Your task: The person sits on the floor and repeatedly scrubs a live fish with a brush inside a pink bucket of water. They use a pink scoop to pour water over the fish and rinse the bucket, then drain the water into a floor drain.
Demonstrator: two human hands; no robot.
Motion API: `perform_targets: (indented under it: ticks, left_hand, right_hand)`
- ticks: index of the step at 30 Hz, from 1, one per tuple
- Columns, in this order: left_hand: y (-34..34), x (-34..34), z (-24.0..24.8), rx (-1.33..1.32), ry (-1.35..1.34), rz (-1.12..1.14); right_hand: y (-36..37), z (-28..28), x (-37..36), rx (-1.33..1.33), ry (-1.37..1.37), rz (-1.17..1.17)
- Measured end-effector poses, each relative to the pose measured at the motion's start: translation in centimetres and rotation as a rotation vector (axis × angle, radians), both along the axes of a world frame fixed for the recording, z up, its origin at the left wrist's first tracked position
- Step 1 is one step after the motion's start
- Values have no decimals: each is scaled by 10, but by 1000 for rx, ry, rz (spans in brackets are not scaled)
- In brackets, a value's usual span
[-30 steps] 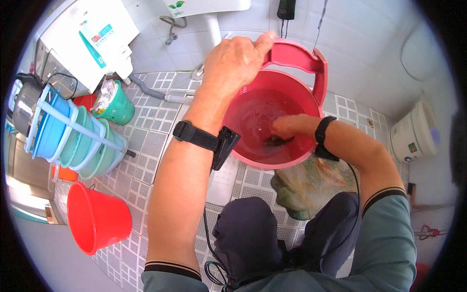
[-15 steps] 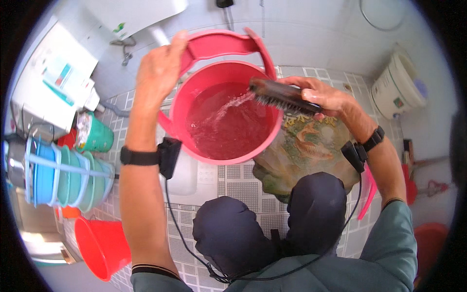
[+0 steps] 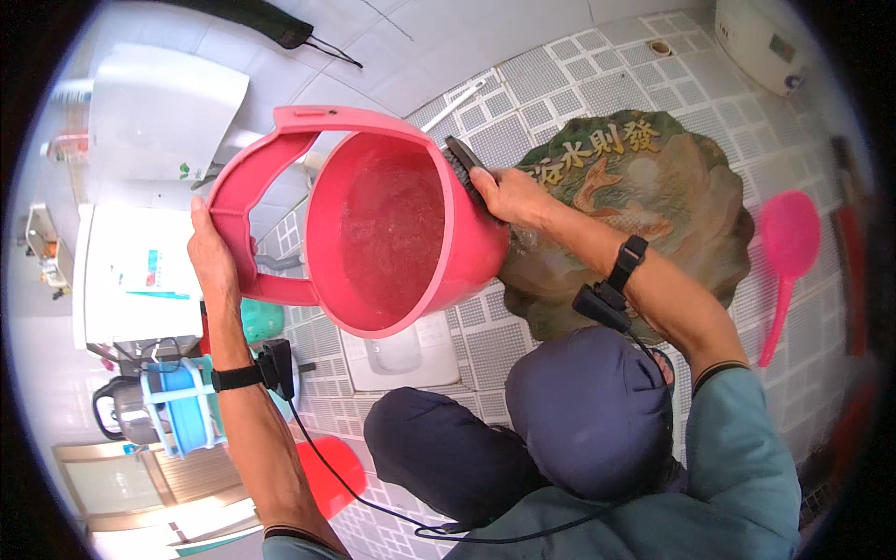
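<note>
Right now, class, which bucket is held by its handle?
The pink bucket, containing water: the left grip holds its handle, while the red bucket and white bucket are untouched.

The left hand [image 3: 215, 258] grips, most fingers hidden, its arm [image 3: 265, 439] stretched forward. The right hand [image 3: 515, 198] also grips, thumb extended, its arm [image 3: 683, 301] bent at the elbow. The 2 knees [image 3: 597, 411] are bent between the arms.

The pink bucket [image 3: 471, 257] now leans leftward in the frame, and my right fingers [image 3: 485, 183] have carried the brush [image 3: 468, 171] from over its rim to its outer right side.
</note>
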State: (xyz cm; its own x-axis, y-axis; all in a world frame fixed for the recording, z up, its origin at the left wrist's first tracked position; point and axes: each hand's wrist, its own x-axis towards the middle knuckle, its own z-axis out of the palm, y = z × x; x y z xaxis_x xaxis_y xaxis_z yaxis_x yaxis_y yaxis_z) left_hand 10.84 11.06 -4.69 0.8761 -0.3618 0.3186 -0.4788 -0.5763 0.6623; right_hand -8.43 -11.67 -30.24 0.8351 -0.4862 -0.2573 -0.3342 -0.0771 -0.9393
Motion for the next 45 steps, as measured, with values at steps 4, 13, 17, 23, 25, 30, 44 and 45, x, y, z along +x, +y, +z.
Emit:
perform_targets:
  ticks: [4,13,17,23,25,30,44,45]
  left_hand:
    - [-4,-3,-3,-46,73,18]
    - [-3,2,-6,-286,127,67]
    - [-3,-4,-5,-294,140,40]
    - [3,11,-16,-286,109,-9]
    - [10,14,-15,-283,121,6]
    - [20,17,-12,-301,23,-2]
    - [-22,-1,-8,-409,-104,236]
    - [-26,-3,-7,-412,-108,233]
  right_hand:
    - [-5,1,25,-159,-213,-53]
    - [48,-21,-42,-270,-591,-79]
    - [11,-36,2,-213,-309,-16]
    - [-31,-137,34,-215,24,389]
    - [-41,-73,22,-113,-44,385]
    - [-52,24,43,-200,-380,368]
    - [-29,-151,44,-123,188,245]
    - [-25,-147,41,-23,199,220]
